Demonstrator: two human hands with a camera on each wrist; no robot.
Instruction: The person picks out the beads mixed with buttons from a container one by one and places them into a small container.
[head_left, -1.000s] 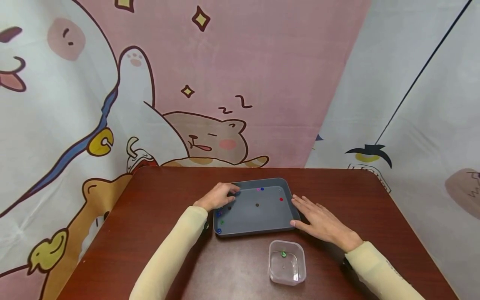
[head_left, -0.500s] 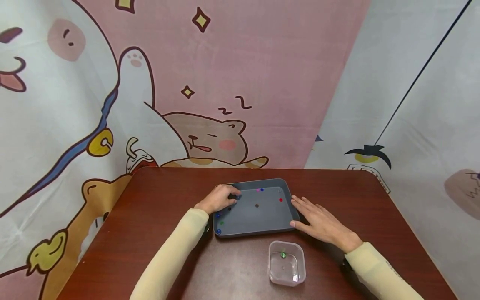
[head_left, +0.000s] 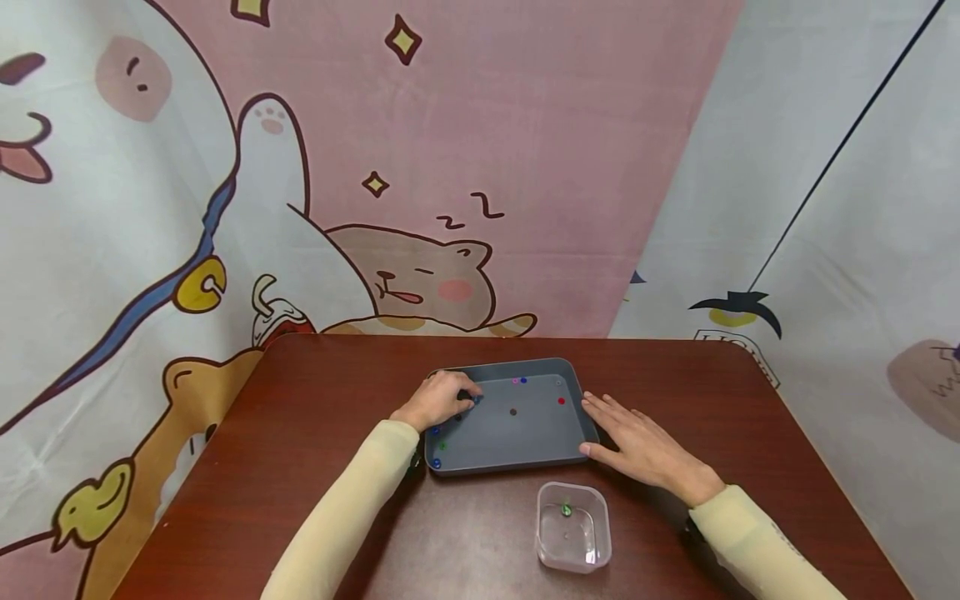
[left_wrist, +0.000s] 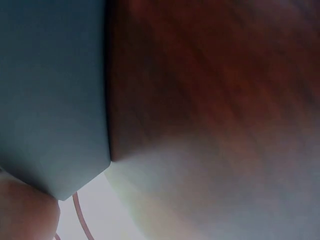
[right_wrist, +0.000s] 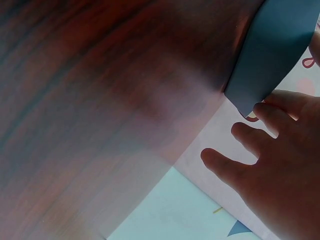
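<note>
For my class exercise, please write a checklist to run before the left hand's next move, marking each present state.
1. Right hand at the tray's right edge: ok.
2. Blue piece firmly pinched by the left hand: cannot tell; it shows at the fingertips, too small to judge.
3. Red piece and brown piece inside the tray: ok.
4. Clear container uncovered: ok; a green piece shows inside.
5. Left wrist view shows the blue piece: not ok.
</note>
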